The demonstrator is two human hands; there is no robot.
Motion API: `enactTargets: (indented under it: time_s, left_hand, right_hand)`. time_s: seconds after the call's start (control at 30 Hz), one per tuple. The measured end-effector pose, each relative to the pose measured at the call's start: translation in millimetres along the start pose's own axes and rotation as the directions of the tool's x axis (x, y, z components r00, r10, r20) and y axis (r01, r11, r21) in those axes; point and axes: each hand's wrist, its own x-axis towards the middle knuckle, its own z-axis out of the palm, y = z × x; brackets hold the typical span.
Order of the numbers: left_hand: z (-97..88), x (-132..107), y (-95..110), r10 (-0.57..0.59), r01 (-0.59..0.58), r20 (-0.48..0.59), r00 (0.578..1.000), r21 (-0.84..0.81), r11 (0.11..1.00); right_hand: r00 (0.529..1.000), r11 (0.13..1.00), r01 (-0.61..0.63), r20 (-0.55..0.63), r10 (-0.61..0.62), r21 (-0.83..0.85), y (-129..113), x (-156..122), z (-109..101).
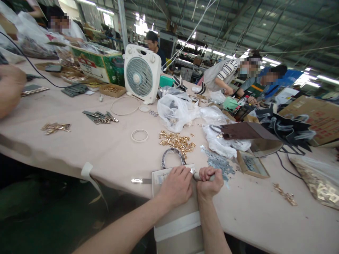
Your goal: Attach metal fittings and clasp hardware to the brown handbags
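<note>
My left hand [177,186] rests knuckles-up on a flat white and grey block [180,222] at the table's near edge, fingers curled and pinching a small part I cannot make out. My right hand [209,181] is closed in a fist round a pale tool handle [197,176], right beside the left fingers. A thin metal strip [137,181] lies just left of the block. Behind the hands are a dark ring [172,157], a heap of gold metal fittings [177,141] and a patch of small silver parts [218,163].
A white box fan [142,74], clear plastic bags [177,111], white rings [139,135], cardboard boxes [317,116] and a bag of gold parts [320,183] crowd the long table [92,148]. Several other people work at the far side. Another person's arm [9,88] shows at the left.
</note>
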Motion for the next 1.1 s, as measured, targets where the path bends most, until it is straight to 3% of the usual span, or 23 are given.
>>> enactTargets:
  time_s: [0.2,0.43,0.57,0.67,0.77,0.87,0.97,1.1]
  left_hand:
    - [0.0,0,0,-0.008,0.008,0.009,1.0,0.007,1.0]
    - [2.4,-2,-1,-0.038,0.039,-0.038,0.999,0.017,0.999]
    - [0.9,-4,-2,-0.098,0.1,-0.074,0.992,0.03,0.995]
    - [0.9,-5,-3,-0.112,0.114,-0.077,0.991,0.022,0.993]
    - [1.8,-5,-2,-0.117,0.119,-0.077,0.99,0.026,0.993]
    - [2.5,-6,-1,-0.117,0.12,-0.08,0.99,0.039,0.992]
    - [2.8,-6,-1,-0.113,0.117,-0.084,0.99,0.051,0.992]
    - [2.6,-6,-2,-0.109,0.114,-0.084,0.99,0.049,0.992]
  right_hand:
    - [0.996,0.994,0.017,0.09,-0.007,-0.112,5,-2,6]
    - [0.962,0.894,-0.076,0.205,0.183,-0.441,10,17,24]
    - [0.952,0.861,-0.064,0.227,0.204,-0.505,12,20,30]
    - [0.954,0.898,-0.125,0.196,0.226,-0.423,13,19,24]
    - [0.95,0.954,-0.247,0.153,0.273,-0.167,9,26,12]
    - [0.961,0.965,-0.255,0.124,0.246,0.062,1,37,3]
    - [0.967,0.97,-0.231,0.132,0.219,0.081,-2,43,6]
    - [0.946,0.967,-0.25,0.2,0.253,-0.04,5,39,19]
